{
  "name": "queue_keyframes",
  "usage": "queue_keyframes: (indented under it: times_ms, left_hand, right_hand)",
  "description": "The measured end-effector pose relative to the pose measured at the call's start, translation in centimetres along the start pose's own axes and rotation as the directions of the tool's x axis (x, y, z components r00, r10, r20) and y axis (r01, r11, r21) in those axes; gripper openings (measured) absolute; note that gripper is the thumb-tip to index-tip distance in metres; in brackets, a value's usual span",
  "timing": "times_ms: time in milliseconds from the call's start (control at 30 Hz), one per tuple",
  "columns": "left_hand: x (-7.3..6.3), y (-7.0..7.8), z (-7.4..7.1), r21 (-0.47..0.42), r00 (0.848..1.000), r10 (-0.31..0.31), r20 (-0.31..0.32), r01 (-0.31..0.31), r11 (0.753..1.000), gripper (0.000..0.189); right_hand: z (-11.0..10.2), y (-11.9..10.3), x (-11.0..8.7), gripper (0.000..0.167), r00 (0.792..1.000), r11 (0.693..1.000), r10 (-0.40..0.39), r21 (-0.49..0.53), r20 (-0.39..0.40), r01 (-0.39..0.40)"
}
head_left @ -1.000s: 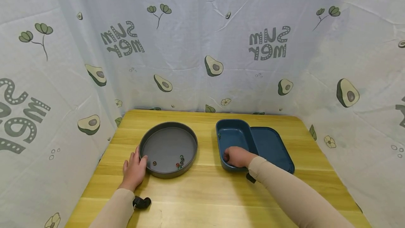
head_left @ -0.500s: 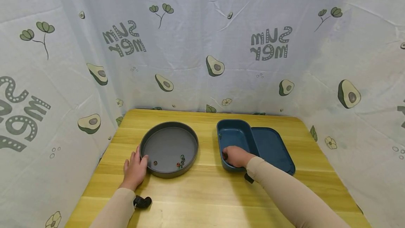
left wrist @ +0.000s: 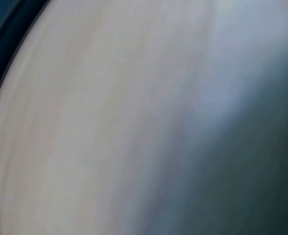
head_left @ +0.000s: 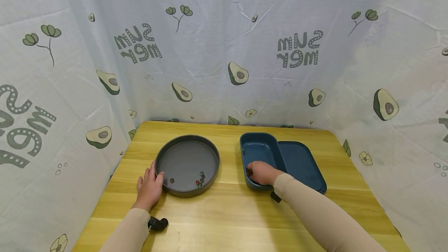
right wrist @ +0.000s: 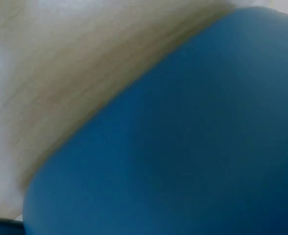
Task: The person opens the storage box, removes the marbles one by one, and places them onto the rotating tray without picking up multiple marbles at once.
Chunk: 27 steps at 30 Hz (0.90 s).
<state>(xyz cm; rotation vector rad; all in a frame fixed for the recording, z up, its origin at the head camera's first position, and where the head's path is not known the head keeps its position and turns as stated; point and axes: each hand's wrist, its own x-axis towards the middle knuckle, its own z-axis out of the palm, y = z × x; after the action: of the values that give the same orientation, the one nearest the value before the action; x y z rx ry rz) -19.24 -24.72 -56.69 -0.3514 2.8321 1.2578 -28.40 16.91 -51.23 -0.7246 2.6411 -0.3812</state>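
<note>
In the head view, my left hand [head_left: 148,189] rests against the left side of a round dark grey pan [head_left: 187,158], fingers spread along its outside and thumb at the rim. Several small glass marbles [head_left: 202,179] sit at the pan's lower right, and a single brown marble [head_left: 172,181] lies near the thumb. My right hand [head_left: 261,173] reaches down into a deep blue rectangular box [head_left: 258,151], fingers curled at a small dark marble [head_left: 249,172] by the left wall. Farther back along that wall is a green marble [head_left: 244,151]. The right fingertips are partly hidden.
A flat blue lid [head_left: 299,164] lies right of the box, partly beneath the right forearm. The wooden table [head_left: 210,221] meets a printed white curtain [head_left: 210,100] at the back and sides. A black wrist camera [head_left: 158,224] sits below the left hand.
The right hand has shifted slightly left inside the box, and a dark marble now shows at its fingertips. The left hand stays at the pan, whose marbles lie as before.
</note>
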Motion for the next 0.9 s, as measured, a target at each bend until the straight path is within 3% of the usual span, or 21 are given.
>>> queue_keyframes:
  times_ms: [400, 567, 900]
  left_hand:
    - [-0.2, 0.3, -0.1, -0.002, 1.0, 0.004, -0.013, -0.004, 1.0, 0.071]
    - [-0.1, 0.1, 0.0, -0.005, 1.0, 0.006, -0.018, -0.006, 1.0, 0.07]
    - [-0.1, 0.0, 0.1, -0.004, 1.0, 0.008, -0.017, -0.008, 1.0, 0.07]
  right_hand:
    - [-1.0, 0.6, 0.1, 0.003, 0.998, 0.998, 0.026, 0.065, -0.063, -0.022]
    - [-1.5, 0.5, 0.1, 0.006, 0.994, 0.994, 0.03, 0.108, -0.109, -0.018]
    - [-2.2, -0.3, 0.3, 0.005, 0.991, 0.987, 0.045, 0.158, -0.125, -0.025]
